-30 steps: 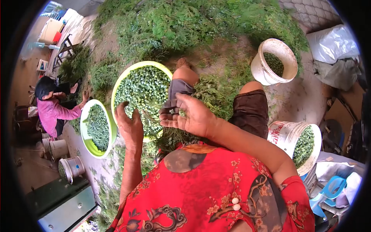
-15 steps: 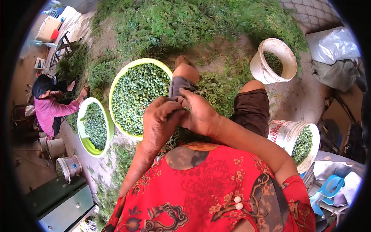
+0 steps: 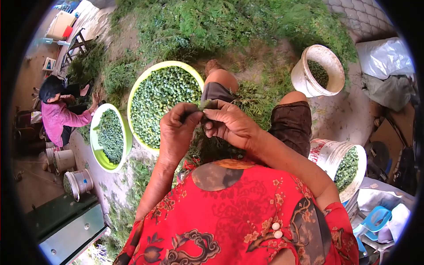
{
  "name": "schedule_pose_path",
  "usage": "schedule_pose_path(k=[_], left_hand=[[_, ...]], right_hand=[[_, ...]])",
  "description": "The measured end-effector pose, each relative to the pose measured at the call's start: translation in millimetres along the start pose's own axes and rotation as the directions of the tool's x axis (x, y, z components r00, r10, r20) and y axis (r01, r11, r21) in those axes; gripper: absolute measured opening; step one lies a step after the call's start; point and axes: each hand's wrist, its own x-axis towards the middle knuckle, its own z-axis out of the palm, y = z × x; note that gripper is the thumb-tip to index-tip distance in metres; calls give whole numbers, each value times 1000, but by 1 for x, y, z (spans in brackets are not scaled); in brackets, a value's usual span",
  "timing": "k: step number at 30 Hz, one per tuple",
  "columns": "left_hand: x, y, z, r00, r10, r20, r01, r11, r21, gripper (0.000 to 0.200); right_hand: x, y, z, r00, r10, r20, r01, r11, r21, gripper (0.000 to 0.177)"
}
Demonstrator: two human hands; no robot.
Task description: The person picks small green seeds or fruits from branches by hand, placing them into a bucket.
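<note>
My left hand [image 3: 177,129] and my right hand [image 3: 233,123] meet in front of my lap, fingertips close together. Between their thumbs and forefingers is a small green sprig [image 3: 205,104], pinched from both sides; its detail is blurred. The other fingers of my right hand curl below it. Just beyond my left hand stands a large yellow-rimmed tub [image 3: 130,115] filled with small green, berry-like cones [image 3: 165,99]. Feathery green branches [image 3: 254,101] lie on the ground between my legs.
A wide heap of cut branches [image 3: 212,26] covers the ground ahead. To the left, a co-worker in pink [image 3: 66,118] sits by a smaller green tub [image 3: 129,139]. White buckets [image 3: 302,79] holding green cones stand at right, near a plastic sack [image 3: 384,57].
My hands have shifted from overlapping to fingertip-to-fingertip, and the green sprig now shows between them. The co-worker's hand has moved a little near the smaller tub. The view has shifted slightly.
</note>
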Motion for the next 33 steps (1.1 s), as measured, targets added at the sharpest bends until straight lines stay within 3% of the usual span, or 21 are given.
schedule_pose_path(k=[2,4,5,6,8,10,11,12,14,16,18,19,20,21,22,24,25,28,29,31,33], left_hand=[[1,-2,-7,999,-21,-39,13,980,-198,4],[6,-8,-29,975,27,-219,-50,994,-101,4],[10,-11,-51,920,74,-386,20,972,235,8],[13,-15,-76,841,174,-512,148,836,528,12],[7,-16,-111,866,373,-334,168,412,896,21],[0,-5,-108,894,306,-327,150,484,862,27],[-4,2,-93,966,226,-127,-53,653,756,31],[-8,9,-77,977,189,94,-209,798,566,35],[-10,25,-47,906,228,358,-419,612,671,44],[-5,10,-28,883,165,439,-443,603,664,51],[0,4,-16,852,257,457,-519,532,669,51],[3,4,-13,895,37,445,-358,656,664,47],[7,6,-11,879,-183,441,-177,733,657,43],[10,7,-10,876,-178,448,-187,732,655,43],[12,10,-9,900,-128,416,-125,840,529,34],[18,16,-10,946,-46,321,-27,975,219,17],[24,23,-11,945,-127,300,93,988,126,13],[36,29,-1,980,-28,196,68,977,-201,14],[38,34,1,979,-18,202,59,978,-200,14],[42,46,1,969,-223,104,244,922,-302,12],[48,44,1,975,-198,100,222,892,-395,12]], right_hand=[[-1,-1,-2,1000,-1,27,0,1000,29,7],[-5,-3,-4,999,1,50,-4,998,59,6],[-6,-6,-3,999,26,24,-29,992,121,7],[-7,-7,-2,999,52,0,-52,982,184,10],[-4,-7,-1,997,76,-10,-73,987,143,19],[-2,-5,1,998,60,-11,-58,991,122,21],[0,-4,0,998,68,-15,-66,988,138,21],[0,-3,0,997,75,-12,-73,988,138,21],[0,-3,-1,998,60,12,-61,987,150,21],[-1,-3,0,998,58,2,-57,987,152,22],[-5,-6,1,999,53,-9,-51,987,152,23],[-8,-11,2,998,58,2,-57,980,190,26],[-11,-17,5,998,57,14,-59,972,229,29],[-17,-26,8,1000,28,10,-29,971,236,34],[-24,-37,12,1000,6,20,-11,970,244,33],[-41,-57,10,972,-91,216,49,980,193,26],[-52,-66,17,970,-103,221,61,980,190,26],[-86,-77,39,970,-162,184,146,985,97,19],[-94,-75,43,981,-150,120,144,988,60,17],[-103,-69,38,991,-116,60,115,993,18,13],[-103,-57,25,995,-98,-35,99,995,28,16]])
